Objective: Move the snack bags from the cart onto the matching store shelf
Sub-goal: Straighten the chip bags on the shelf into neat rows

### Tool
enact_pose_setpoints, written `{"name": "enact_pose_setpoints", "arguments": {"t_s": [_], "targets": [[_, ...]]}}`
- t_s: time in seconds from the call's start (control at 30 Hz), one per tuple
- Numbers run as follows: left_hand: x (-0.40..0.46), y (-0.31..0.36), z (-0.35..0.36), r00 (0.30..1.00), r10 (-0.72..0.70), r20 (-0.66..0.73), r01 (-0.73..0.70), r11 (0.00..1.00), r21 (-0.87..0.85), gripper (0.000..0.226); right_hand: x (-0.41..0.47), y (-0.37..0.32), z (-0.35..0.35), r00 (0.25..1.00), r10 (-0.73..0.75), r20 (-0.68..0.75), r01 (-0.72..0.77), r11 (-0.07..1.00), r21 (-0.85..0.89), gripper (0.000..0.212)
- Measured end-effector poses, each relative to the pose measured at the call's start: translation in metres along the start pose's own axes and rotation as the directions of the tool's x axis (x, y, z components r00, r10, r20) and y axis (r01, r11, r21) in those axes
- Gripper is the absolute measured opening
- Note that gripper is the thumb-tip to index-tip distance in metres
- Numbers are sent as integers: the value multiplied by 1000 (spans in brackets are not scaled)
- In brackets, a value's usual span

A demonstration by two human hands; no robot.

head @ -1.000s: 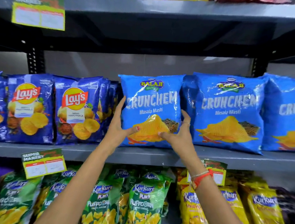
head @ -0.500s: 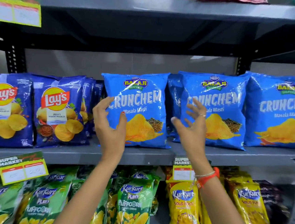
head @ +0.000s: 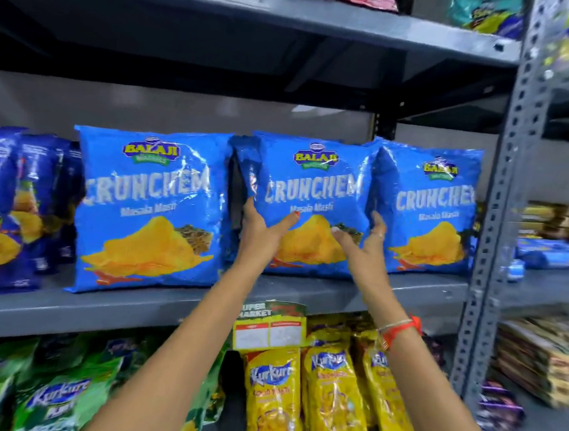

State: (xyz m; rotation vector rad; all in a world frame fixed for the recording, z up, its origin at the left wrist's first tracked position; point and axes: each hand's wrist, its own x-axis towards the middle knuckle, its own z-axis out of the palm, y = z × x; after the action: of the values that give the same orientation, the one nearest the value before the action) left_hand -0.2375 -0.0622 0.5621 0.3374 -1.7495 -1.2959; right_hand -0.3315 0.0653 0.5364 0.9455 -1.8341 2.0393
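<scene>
Both hands are up at the middle blue bag [head: 312,197], one on each side of it. Left hand [head: 261,234] holds the bag's left edge, with its thumb lying across the front of the bag and its fingers going behind. Right hand [head: 366,246] is at the bag's right edge, thumb on the front near the chip picture, fingers curled up between this bag and the next one. So the 2 hands are clamped on the bag from both sides. A red band [head: 400,332] goes around the right wrist.

That middle blue bag stands upright on the gray shelf [head: 424,289], close to the front edge. It says CRUNCHEM on the front. It sits between 2 more bags just like it. The left blue bag [head: 149,210] stands upright a little apart from it, with a darker bag poking out in the gap. The right blue bag [head: 425,207] touches it, and their edges overlap a bit.

Dark blue chip bags [head: 8,205] stand at the far left of the same shelf. Below, yellow bags [head: 325,397] and green bags [head: 54,398] fill the lower shelf, and a price tag [head: 270,327] hangs from the shelf edge.
</scene>
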Motion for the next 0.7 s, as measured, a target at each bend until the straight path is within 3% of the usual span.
{"name": "enact_pose_setpoints", "arguments": {"t_s": [0.13, 0.33, 0.7], "targets": [[-7, -9, 9, 999, 39, -16, -39, 999, -21, 80, 10, 10, -7, 996, -11, 85, 5, 997, 76, 64], [-19, -5, 11, 992, 117, -49, -119, 992, -43, 72, 28, 18, -4, 984, 28, 178, -61, 981, 184, 49], [-26, -1, 9, 995, 96, -37, -98, 994, -41, 72, 27, 23, -1, 994, 21, 107, -36, 989, 142, 49]]}}
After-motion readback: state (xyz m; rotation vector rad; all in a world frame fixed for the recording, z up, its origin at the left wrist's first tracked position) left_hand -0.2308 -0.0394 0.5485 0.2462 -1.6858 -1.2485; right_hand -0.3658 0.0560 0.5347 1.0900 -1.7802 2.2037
